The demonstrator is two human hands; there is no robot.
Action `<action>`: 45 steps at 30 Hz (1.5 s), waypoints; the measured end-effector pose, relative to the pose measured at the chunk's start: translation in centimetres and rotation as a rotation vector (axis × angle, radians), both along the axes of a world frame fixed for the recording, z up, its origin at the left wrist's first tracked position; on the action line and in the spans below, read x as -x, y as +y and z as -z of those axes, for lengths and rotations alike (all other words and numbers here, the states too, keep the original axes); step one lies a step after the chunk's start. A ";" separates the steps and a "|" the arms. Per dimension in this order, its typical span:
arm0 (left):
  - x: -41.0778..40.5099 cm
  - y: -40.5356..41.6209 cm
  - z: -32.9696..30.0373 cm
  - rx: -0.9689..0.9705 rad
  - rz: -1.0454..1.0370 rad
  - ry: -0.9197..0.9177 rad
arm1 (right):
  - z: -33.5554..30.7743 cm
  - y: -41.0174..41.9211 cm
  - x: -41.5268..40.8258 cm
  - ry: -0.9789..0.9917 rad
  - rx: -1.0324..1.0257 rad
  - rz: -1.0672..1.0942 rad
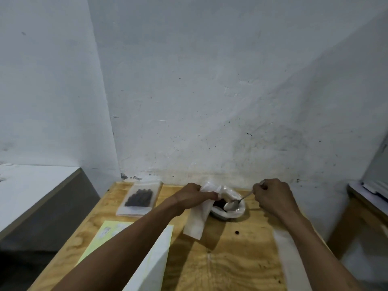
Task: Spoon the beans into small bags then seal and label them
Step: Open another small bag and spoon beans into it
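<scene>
A: Desk first: plywood, set against the wall, and everything sits on it. What's nearest the wall?

B: 1 filled bag lies flat at the far left, dark beans inside. A yellow label sheet lies nearer the person. The bowl of beans stands at the far centre.

A: And the hands?

B: Left hand is pinched on the mouth of an empty bag, held just beside the bowl's left rim. Right hand is closed around the handle of the spoon.

A: How does the spoon lie?

B: Its long axis runs from the right hand down and left; the scoop end points toward the beans and the bag's mouth, over the bowl.

A: Advice for this scoop?

B: I'd say take a modest load, keep the spoon level, and hold the bag's mouth wide over the bowl so strays fall back. 1 bean lies loose on the desk.
</scene>
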State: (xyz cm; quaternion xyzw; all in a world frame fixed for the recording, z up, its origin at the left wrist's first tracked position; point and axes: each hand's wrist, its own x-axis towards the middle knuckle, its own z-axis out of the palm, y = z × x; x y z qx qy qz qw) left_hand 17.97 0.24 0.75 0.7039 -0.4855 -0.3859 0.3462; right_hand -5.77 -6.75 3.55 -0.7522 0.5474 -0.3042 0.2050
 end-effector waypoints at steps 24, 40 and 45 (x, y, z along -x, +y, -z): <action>-2.0 2.8 -1.7 0.091 0.133 -0.534 | -1.1 -0.1 -0.2 -0.629 -0.404 0.151; -0.7 2.1 -2.8 0.071 0.087 -0.240 | -4.7 1.2 -1.3 -0.234 0.130 0.062; 0.4 0.7 -2.1 0.016 0.089 -0.043 | -0.9 0.7 -1.1 0.013 0.142 0.141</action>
